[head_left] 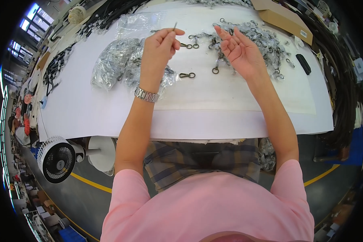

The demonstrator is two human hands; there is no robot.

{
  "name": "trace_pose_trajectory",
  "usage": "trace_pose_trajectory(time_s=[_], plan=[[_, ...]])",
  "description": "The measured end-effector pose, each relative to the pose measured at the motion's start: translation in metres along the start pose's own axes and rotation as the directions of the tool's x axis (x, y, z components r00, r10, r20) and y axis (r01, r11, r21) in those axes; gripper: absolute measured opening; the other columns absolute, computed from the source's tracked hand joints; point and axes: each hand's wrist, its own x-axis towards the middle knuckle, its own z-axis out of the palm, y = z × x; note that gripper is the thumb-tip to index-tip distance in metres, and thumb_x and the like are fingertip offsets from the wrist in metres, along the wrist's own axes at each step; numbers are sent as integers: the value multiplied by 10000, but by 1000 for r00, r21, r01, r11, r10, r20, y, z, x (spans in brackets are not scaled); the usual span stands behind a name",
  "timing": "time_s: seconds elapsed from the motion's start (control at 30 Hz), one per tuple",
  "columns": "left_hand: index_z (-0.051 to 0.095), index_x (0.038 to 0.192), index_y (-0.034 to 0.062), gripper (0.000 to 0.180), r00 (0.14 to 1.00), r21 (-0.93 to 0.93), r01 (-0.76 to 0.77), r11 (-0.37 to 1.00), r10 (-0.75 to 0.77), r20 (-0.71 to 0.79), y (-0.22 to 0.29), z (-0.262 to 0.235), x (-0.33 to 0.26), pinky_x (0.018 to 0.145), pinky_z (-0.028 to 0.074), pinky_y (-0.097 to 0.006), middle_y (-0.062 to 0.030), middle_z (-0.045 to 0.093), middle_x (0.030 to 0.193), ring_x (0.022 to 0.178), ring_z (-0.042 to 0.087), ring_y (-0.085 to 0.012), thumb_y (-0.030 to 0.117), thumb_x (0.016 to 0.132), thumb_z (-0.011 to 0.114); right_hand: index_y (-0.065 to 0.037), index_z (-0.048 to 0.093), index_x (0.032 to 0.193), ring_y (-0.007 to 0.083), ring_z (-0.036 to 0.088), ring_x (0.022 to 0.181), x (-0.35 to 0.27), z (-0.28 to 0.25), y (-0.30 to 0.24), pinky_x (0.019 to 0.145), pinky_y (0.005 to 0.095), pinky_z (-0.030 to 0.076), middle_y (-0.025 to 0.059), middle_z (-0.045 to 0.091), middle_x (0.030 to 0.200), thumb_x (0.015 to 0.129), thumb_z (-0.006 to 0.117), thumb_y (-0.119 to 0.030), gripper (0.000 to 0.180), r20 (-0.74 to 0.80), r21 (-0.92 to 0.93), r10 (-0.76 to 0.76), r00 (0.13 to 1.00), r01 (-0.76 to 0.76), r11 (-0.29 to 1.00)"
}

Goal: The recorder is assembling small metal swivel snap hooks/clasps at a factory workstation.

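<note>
My left hand (pixel 160 46) is raised above the table, its thumb and index finger pinched on a slim, brass-coloured metal piece (pixel 174 26) seen almost edge-on. To its right, my right hand (pixel 243 52) is palm up with its fingers apart, over the near side of a pile of wrapped snap hooks (pixel 266 42). A dark ring (pixel 231 31) shows between its fingertips; whether they touch it I cannot tell. Below and between the hands lies a bare snap hook (pixel 187 75). Other bare hooks (pixel 189 46) lie farther back, just right of my left hand.
Clear plastic bags (pixel 115 62) lie left of my left hand. A black oblong object (pixel 303 64) sits right of the pile, below an open cardboard box (pixel 284 18). Dark cords hang along both table sides. A white fan (pixel 58 159) stands at the front left.
</note>
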Motion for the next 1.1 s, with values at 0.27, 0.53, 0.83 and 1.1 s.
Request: trace_pose_trajectory(time_s=[0.27,0.53,0.83,1.1], plan=[[708,1085,-34,231,964,-264,-41,964,-32,-265,-15,-56,12,469,313,-163,18,600,734,551,433,-9,130,1020,559,-42,726,1093,194,691,792,5,52,84,724,339,536,102,745,1021,926,737,-305,311,344,-912,-84,935,354,206],[739,853,-9,254,936,-117,-119,986,73,-344,-39,-15,30,458,393,-255,-55,651,609,493,527,-78,118,949,540,-11,640,807,370,672,756,35,67,106,691,465,522,183,658,807,788,707,-145,151,489,-756,142,861,499,-423],[773,833,1,263,890,465,-196,863,356,-286,-79,-24,40,621,563,-367,-134,722,673,644,729,-209,243,844,671,-36,660,1042,56,608,702,70,19,69,640,213,494,1,670,823,1008,602,-189,167,156,-886,235,959,30,463],[780,823,-4,273,939,325,-303,896,224,259,-62,-7,29,589,528,-321,-104,736,696,606,674,-173,263,794,733,-27,661,1131,57,533,690,6,0,42,670,223,487,-15,614,852,1029,614,-230,232,89,-734,216,972,-82,674]])
